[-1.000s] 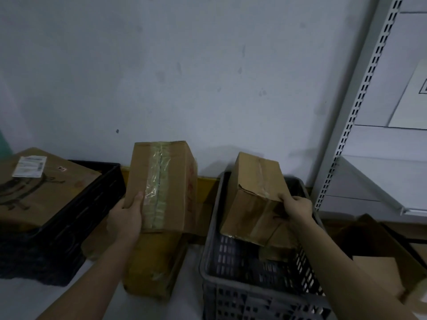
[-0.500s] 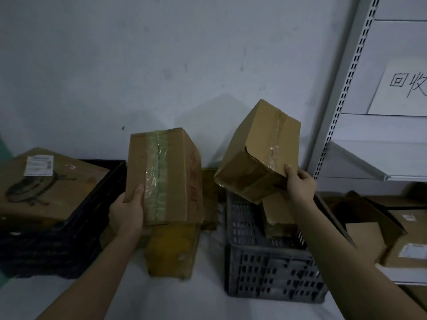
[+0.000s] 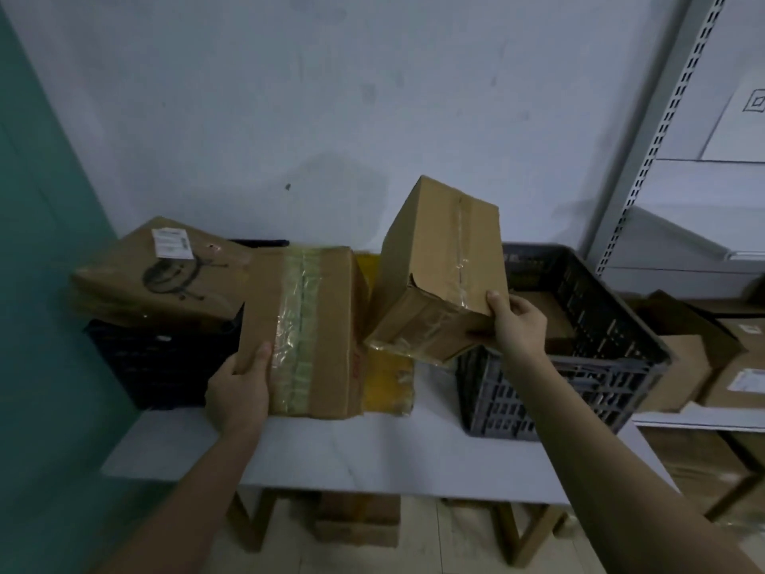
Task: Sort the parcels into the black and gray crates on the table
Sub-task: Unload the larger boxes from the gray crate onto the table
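Left hand [image 3: 238,391] grips taped box [image 3: 302,329]; right hand [image 3: 515,325] grips tilted box [image 3: 439,267] beside gray crate's [image 3: 612,325] rim.

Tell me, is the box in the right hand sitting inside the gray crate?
No, the right hand holds the box tilted in the air beside the gray crate.

Both bare forearms are stretched forward and up. The left hand [image 3: 238,393] is wrapped round a box corner, thumb laid flat on top. The right hand [image 3: 517,325] is raised higher, fingers [image 3: 528,310] curled, thumb clamped on a box edge.
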Action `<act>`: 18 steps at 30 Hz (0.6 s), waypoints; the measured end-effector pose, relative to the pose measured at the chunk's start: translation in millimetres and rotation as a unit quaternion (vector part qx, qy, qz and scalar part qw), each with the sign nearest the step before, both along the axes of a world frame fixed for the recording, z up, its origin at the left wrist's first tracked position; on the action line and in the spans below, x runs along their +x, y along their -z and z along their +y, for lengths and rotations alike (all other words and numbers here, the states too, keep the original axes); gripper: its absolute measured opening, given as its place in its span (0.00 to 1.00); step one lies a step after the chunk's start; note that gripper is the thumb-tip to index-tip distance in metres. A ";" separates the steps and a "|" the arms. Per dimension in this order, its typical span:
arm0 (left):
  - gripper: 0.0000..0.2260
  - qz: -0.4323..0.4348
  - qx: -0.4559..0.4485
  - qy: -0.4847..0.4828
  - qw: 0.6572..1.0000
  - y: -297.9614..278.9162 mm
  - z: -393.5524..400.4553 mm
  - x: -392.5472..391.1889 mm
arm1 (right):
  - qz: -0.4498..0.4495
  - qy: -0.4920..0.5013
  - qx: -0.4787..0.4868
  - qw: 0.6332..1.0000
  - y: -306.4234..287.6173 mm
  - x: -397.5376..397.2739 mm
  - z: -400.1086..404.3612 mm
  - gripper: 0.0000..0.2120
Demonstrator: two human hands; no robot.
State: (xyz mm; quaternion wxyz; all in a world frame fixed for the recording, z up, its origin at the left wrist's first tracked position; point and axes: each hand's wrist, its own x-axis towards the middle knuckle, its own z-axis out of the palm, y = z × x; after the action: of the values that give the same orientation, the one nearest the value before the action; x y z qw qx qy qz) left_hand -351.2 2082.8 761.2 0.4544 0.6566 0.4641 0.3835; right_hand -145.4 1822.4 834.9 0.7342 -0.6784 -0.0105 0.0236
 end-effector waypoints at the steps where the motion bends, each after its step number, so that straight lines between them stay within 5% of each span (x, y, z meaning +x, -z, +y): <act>1: 0.15 0.005 -0.004 0.001 1.000 6.3 -3.6 -9.9 | 0.004 -0.007 -0.010 1.000 5.5 -8.0 1.2 0.11; 10: 0.14 0.041 -0.056 -0.055 0.996 38.7 -35.6 -75.2 | 0.039 -0.055 -0.045 0.997 45.6 -44.0 -14.2 0.09; 18: 0.18 0.021 -0.106 -0.139 0.984 40.4 -90.2 -99.2 | 0.061 -0.134 -0.068 0.987 70.2 -62.8 -65.3 0.17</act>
State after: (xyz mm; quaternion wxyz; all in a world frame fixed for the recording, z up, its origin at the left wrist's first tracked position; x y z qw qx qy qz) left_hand -450.4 1992.6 720.9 0.4539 0.5421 0.5978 0.3779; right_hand -208.2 1757.1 764.7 0.6760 -0.7163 -0.0549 0.1642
